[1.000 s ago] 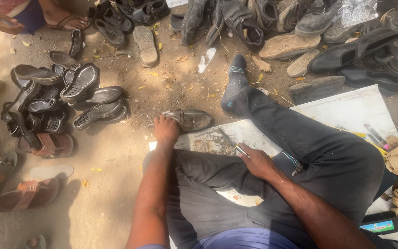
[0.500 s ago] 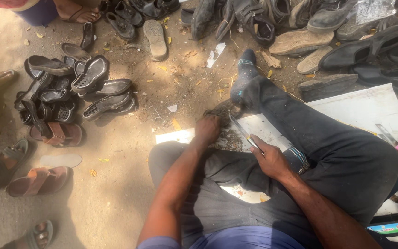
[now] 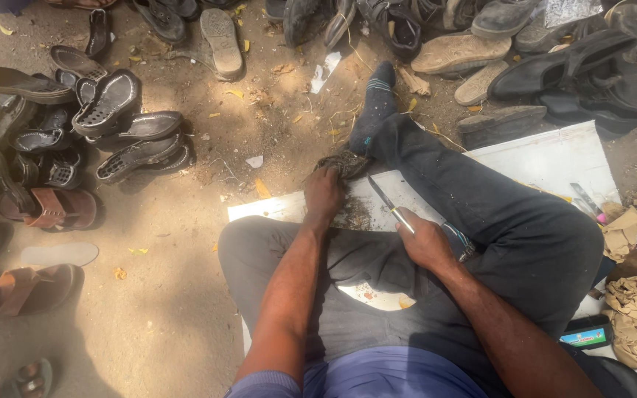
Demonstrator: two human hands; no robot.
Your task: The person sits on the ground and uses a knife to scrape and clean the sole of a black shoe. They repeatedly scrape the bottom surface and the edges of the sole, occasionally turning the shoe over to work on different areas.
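On the white board (image 3: 547,158) across the lap, the left hand (image 3: 324,194) pins a worn dark sole (image 3: 344,163) at twelve o'clock, grip closed. The right hand (image 3: 423,239) clasps a knife (image 3: 382,196); best to cut away from the pinning fingers, shallow.

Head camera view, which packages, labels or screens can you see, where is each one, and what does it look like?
Small flat rectangular packet: lower right on the ground by the person's leg, dark edge, bright green and yellow face.
Crumpled silvery wrapper: top right among the shoes, shiny and irregular.
No screens or signs in view.
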